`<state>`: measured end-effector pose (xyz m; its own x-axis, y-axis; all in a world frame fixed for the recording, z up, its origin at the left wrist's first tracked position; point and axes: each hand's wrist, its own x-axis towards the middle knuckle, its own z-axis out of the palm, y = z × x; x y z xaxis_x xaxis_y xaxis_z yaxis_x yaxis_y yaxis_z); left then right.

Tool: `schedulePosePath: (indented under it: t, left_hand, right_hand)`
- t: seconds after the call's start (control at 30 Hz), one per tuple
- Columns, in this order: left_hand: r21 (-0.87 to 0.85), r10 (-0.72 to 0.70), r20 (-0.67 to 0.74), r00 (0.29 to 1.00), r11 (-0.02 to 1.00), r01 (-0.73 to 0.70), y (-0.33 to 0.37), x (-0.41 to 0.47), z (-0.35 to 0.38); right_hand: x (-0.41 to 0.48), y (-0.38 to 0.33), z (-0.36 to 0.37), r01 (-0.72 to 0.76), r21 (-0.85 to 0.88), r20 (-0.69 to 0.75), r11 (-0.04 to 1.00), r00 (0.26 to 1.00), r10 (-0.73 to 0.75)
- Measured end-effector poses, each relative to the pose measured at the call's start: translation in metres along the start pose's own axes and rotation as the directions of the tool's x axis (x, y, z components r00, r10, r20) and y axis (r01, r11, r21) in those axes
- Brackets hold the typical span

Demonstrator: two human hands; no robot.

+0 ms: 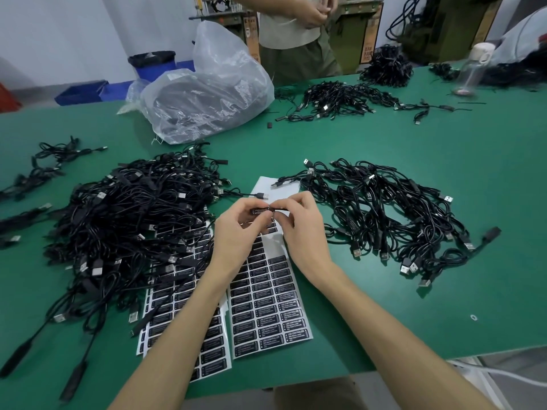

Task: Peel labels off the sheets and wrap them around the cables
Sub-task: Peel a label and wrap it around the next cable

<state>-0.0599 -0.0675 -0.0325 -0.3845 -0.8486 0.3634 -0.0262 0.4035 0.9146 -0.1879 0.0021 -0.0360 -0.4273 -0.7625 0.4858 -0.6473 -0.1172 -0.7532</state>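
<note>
While they hover over the label sheet (268, 303), left hand (238, 232) and right hand (300, 224) both pinch one small black cable module (260, 211). Fingers hide any label on it, can't tell. Left cable pile (133, 214) overlaps the sheet's left side, and right cable pile (384, 208) lies off its right.

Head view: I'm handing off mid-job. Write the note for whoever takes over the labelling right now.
Left hand and right hand: both pinch one cable's black inline block above the sheets, apparently pressing a label on.
Label sheets: two, side by side on the green table at its near edge. The right one's top is bare backing; many labels are unpeeled.
Cables: large pile on the left, smaller pile on the right. Cannot tell which is labelled.
To do: finish this wrap, then the next cable.
</note>
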Motion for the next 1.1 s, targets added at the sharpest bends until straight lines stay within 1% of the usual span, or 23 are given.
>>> schedulePosePath:
  t: [0.17,0.27,0.43,0.63,0.73,0.93,1.0,1.1]
  left_hand:
    - [0.004,-0.003,-0.015,1.0,1.0,0.003,0.0011,-0.001,-0.0008]
    - [-0.052,-0.027,-0.023,0.999,0.998,0.026,0.0029,-0.0019,-0.001]
    - [-0.151,-0.072,0.007,0.997,0.986,0.073,0.0035,0.0003,-0.0017]
    - [-0.169,-0.11,0.042,0.993,0.979,0.116,0.003,0.0017,-0.0028]
    - [-0.182,-0.123,0.051,0.991,0.975,0.13,0.0019,0.0018,-0.004]
    - [-0.143,-0.127,-0.002,0.992,0.982,0.126,0.0009,0.0018,-0.005]
    - [-0.107,-0.126,0.017,0.992,0.986,0.127,0.0018,0.0012,-0.0034]
    - [-0.093,-0.126,0.051,0.991,0.987,0.13,0.0034,-0.0005,-0.0006]
  right_hand:
    - [0.0005,0.001,0.0007,0.01,0.004,0.005,1.0,1.0,-0.01]
    - [0.0003,0.0013,0.001,0.007,0.012,0.011,1.0,1.0,-0.007]
    - [0.0016,0.0017,0.0,-0.02,0.03,-0.014,0.999,1.0,0.021]
    - [0.0028,0.002,0.0004,-0.058,0.037,-0.003,0.998,0.998,0.058]
    - [0.0024,0.0016,-0.0001,-0.04,0.029,-0.004,0.999,0.999,0.04]
    - [-0.0012,-0.0052,0.0021,0.055,0.007,0.065,0.998,0.996,-0.055]
    - [-0.0011,-0.0051,0.0024,0.044,0.02,0.068,0.999,0.997,-0.045]
    - [0.0014,-0.0011,0.001,-0.01,0.04,0.023,0.999,1.0,0.009]
